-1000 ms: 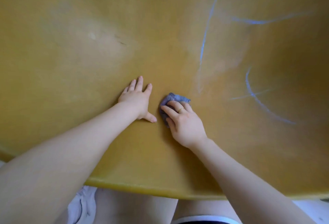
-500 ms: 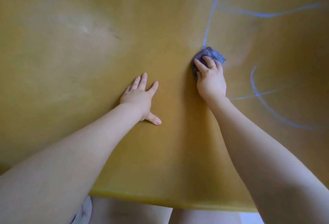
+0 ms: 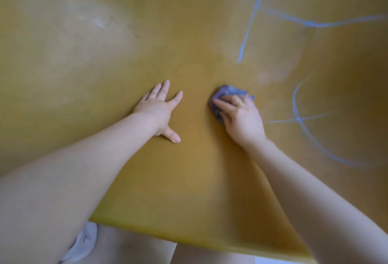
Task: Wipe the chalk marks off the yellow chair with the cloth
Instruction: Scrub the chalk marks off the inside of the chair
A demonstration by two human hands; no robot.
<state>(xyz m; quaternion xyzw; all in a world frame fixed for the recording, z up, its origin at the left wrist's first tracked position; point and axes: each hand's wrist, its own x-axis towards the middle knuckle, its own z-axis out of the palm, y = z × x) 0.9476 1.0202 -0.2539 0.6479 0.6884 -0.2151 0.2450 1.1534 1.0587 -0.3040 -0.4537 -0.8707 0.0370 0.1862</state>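
Observation:
The yellow chair fills almost the whole view, its front edge near the bottom. Blue chalk marks run down the upper right, with a curved line and a crossing stroke further right. A faint pale smear lies between them. My right hand grips a bunched purple-grey cloth and presses it onto the seat, below the end of the long chalk line. My left hand rests flat on the seat to the cloth's left, fingers spread, holding nothing.
Below the chair's front edge my bare legs and a bit of white fabric show. A pale scuff and a dark scratch mark the seat's upper left.
My right hand has pulled the cloth back down from the chalk line's lower end toward me, leaving that stretch wiped. My left hand has stayed in place.

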